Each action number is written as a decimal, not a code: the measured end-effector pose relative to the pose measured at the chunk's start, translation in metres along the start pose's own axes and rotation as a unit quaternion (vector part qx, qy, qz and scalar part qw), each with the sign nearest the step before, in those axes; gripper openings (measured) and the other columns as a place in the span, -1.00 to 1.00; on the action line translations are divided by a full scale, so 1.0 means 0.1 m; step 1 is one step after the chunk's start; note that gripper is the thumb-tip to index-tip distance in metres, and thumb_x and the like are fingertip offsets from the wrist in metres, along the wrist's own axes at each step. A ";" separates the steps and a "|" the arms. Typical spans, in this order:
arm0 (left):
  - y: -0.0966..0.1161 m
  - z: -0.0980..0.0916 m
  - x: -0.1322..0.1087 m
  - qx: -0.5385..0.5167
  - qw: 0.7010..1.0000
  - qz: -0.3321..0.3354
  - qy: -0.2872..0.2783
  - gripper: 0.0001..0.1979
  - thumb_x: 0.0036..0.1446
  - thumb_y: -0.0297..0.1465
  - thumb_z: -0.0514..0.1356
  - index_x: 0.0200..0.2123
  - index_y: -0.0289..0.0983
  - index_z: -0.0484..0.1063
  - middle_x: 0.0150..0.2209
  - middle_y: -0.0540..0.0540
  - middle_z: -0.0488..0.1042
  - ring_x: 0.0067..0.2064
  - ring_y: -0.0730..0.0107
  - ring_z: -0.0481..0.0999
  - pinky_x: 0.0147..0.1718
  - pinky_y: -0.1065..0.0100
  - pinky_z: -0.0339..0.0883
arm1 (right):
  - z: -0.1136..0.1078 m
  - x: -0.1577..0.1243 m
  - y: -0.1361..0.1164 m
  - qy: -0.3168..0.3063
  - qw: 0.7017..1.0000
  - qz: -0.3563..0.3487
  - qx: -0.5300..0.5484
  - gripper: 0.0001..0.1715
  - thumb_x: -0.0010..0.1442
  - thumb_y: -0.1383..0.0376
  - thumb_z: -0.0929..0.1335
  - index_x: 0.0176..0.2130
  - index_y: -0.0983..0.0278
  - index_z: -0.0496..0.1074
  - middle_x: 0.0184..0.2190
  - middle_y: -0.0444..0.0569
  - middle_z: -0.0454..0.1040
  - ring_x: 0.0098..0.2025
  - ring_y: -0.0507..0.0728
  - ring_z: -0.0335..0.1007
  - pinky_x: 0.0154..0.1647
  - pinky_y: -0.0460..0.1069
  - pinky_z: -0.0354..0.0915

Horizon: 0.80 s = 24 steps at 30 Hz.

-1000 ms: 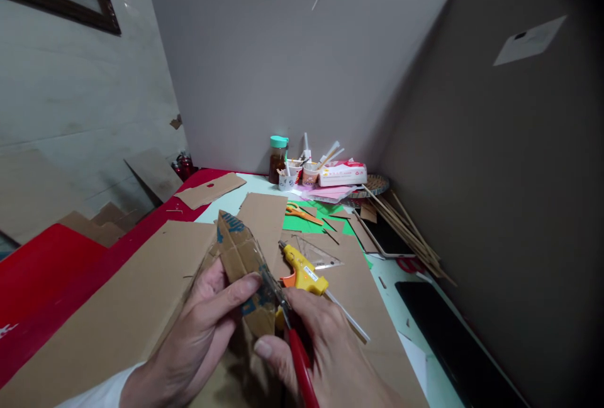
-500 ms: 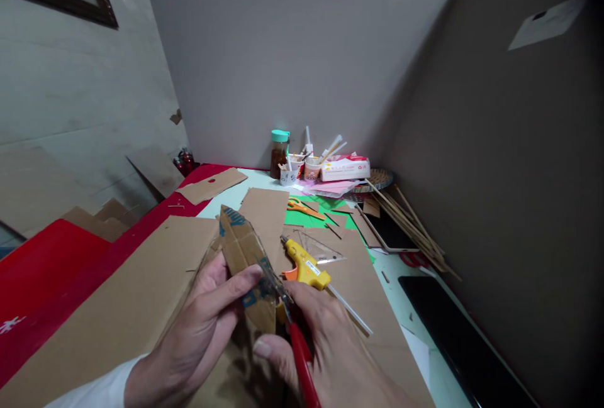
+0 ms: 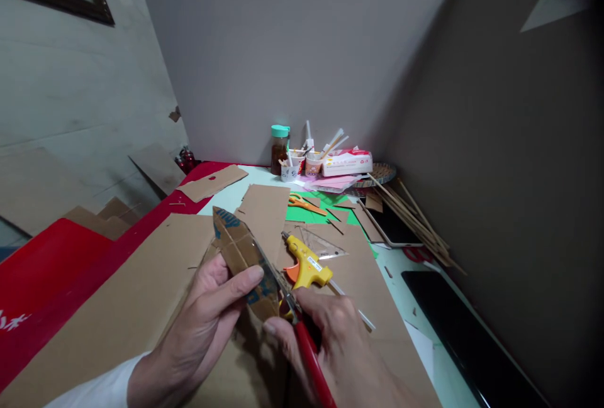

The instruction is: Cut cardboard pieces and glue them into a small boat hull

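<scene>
My left hand (image 3: 202,314) is closed around a small pointed cardboard piece (image 3: 238,246) with blue print and clear tape, its thumb pressed on the upper face. In my right hand (image 3: 346,339) is a pair of red-handled scissors (image 3: 314,358). Their metal blades lie along the right edge of the cardboard piece; how wide they are apart is hard to see. Just beyond my right hand, a yellow hot glue gun (image 3: 306,260) with an orange trigger lies on cardboard, a white glue stick (image 3: 352,304) extending from its back.
A large cardboard sheet (image 3: 108,282) covers the left side. Farther back are orange scissors (image 3: 306,205), a clear set square (image 3: 323,244), cups of sticks (image 3: 314,165) and a teal-lidded jar (image 3: 279,150). Wooden sticks (image 3: 415,216) and a black slab (image 3: 453,320) lie right.
The scissor blades now stretch farther up along the cardboard's edge. My right hand has shifted slightly right, and the cardboard piece has tilted a little. The view has moved slightly.
</scene>
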State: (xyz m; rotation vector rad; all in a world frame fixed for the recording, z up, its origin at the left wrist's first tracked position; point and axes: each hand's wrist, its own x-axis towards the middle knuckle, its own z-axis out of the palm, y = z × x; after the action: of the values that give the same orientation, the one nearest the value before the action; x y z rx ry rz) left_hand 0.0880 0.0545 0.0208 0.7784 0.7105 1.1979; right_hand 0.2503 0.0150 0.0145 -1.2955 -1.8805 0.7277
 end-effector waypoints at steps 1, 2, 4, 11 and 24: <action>0.00 0.00 0.00 -0.008 1.000 -0.001 0.000 -0.62 0.12 -0.49 0.37 0.02 -0.14 0.56 -0.10 -0.05 0.68 0.01 0.17 0.60 0.07 0.26 0.41 | 0.00 0.01 -0.01 -0.008 1.000 0.000 0.007 -0.64 0.25 0.21 0.33 -0.51 0.19 0.17 -0.64 -0.22 0.19 -0.59 0.00 0.02 -0.57 -0.08 -0.04; 0.01 0.01 0.00 -0.017 1.000 -0.002 0.002 -0.62 0.11 -0.49 0.37 0.02 -0.13 0.56 -0.11 -0.04 0.69 -0.01 0.19 0.61 0.06 0.27 0.42 | -0.01 0.01 -0.02 -0.016 1.000 0.003 0.013 -0.65 0.25 0.19 0.34 -0.50 0.20 0.20 -0.64 -0.22 0.21 -0.59 0.00 0.05 -0.56 -0.08 -0.02; 0.02 0.02 0.01 -0.035 0.999 -0.004 0.015 -0.64 0.07 -0.50 0.40 -0.04 -0.13 0.58 -0.18 -0.01 0.70 -0.09 0.24 0.63 -0.01 0.32 0.46 | -0.01 0.03 -0.05 -0.032 0.999 0.020 0.018 -0.70 0.20 0.11 0.39 -0.43 0.23 0.32 -0.60 -0.18 0.30 -0.56 0.04 0.17 -0.51 -0.07 0.08; 0.02 0.00 0.00 -0.055 0.998 0.009 0.038 -0.83 -0.05 -0.48 0.48 -0.34 -0.20 0.63 -0.39 0.03 0.67 -0.37 0.44 0.60 -0.36 0.54 0.47 | 0.03 0.02 0.00 -0.064 0.994 0.082 0.015 -0.24 -0.01 -0.01 0.54 0.08 0.29 0.45 -0.12 0.15 0.54 -0.10 0.38 0.45 -0.07 0.20 0.33; -0.03 0.01 0.01 -0.055 0.998 -0.005 0.044 -0.61 0.02 -0.49 0.42 -0.04 -0.19 0.59 -0.15 -0.08 0.68 -0.02 0.12 0.61 0.05 0.19 0.45 | 0.07 0.04 0.06 -0.011 0.999 -0.006 0.045 -0.74 0.21 0.12 0.38 -0.35 0.27 0.41 -0.55 -0.14 0.39 -0.54 0.05 0.19 -0.49 -0.09 0.08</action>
State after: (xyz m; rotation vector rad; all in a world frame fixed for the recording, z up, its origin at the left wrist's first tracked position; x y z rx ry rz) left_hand 0.0907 0.0548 0.0190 0.6331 0.7130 1.2566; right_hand 0.2468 0.0203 0.0063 -1.2240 -1.8488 0.8140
